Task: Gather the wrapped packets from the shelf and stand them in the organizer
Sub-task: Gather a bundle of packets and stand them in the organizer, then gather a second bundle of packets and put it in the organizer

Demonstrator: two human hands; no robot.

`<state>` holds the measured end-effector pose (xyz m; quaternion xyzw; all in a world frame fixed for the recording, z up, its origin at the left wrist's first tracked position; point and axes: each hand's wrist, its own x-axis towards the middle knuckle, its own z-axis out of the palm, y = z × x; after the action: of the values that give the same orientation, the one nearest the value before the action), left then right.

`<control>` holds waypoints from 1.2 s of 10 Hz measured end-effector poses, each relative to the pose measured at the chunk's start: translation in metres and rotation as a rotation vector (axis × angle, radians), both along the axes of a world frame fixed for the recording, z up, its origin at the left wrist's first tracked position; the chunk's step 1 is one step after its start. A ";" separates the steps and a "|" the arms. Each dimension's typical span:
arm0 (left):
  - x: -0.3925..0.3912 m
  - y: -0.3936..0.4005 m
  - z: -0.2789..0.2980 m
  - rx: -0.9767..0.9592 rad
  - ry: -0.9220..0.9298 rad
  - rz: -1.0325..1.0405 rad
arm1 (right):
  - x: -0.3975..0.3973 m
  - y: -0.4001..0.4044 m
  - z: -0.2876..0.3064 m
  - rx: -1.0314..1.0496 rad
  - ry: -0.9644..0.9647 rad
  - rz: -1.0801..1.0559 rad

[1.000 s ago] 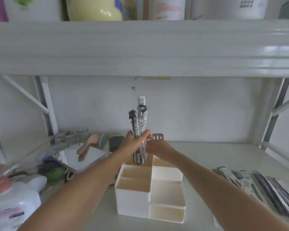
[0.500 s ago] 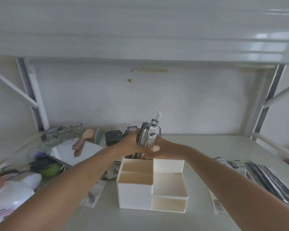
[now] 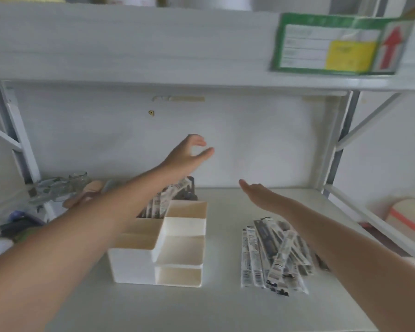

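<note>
A white stepped organizer (image 3: 177,245) stands on the shelf in the middle. Several long wrapped packets (image 3: 162,203) lean in its tall back left compartment. A loose pile of the same black and white packets (image 3: 272,252) lies flat on the shelf to the right of the organizer. My left hand (image 3: 188,152) hovers above and behind the organizer, fingers apart and empty. My right hand (image 3: 261,195) is open, palm down, just beyond the far end of the pile, touching nothing.
Glass jars (image 3: 65,185) and clutter crowd the shelf's left side. An upper shelf board (image 3: 130,44) hangs overhead, with a green bordered box (image 3: 336,44) on it. Metal uprights (image 3: 340,140) frame the right side. A pale lidded container (image 3: 407,219) sits beyond them.
Both hands held a bundle of packets over the organizer's back compartment. The bundle now stands in it, and both hands have let go and lifted away, the right toward the pile.
</note>
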<state>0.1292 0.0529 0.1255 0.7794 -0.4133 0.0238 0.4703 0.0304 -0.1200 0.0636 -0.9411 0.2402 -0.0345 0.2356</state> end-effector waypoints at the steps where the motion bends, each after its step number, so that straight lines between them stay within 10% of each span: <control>1: -0.031 -0.053 -0.016 0.243 -0.181 0.069 | -0.029 -0.036 -0.013 0.262 -0.019 -0.188; 3: -0.099 -0.126 -0.082 0.782 0.215 0.199 | -0.079 -0.070 -0.030 0.817 0.222 -0.225; 5: -0.118 -0.153 -0.144 1.028 0.281 0.287 | -0.102 -0.073 -0.059 0.501 0.442 -0.153; 6: -0.123 -0.169 -0.151 1.083 0.268 0.334 | -0.106 -0.081 -0.072 0.407 0.252 -0.118; 12: -0.137 -0.197 -0.160 0.621 0.568 0.353 | -0.102 -0.112 -0.082 0.581 0.243 -0.059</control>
<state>-0.0080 -0.1444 -0.0347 0.9175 -0.1164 -0.2361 0.2980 -0.0717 -0.2317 -0.0183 -0.8242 0.2935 0.1413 0.4633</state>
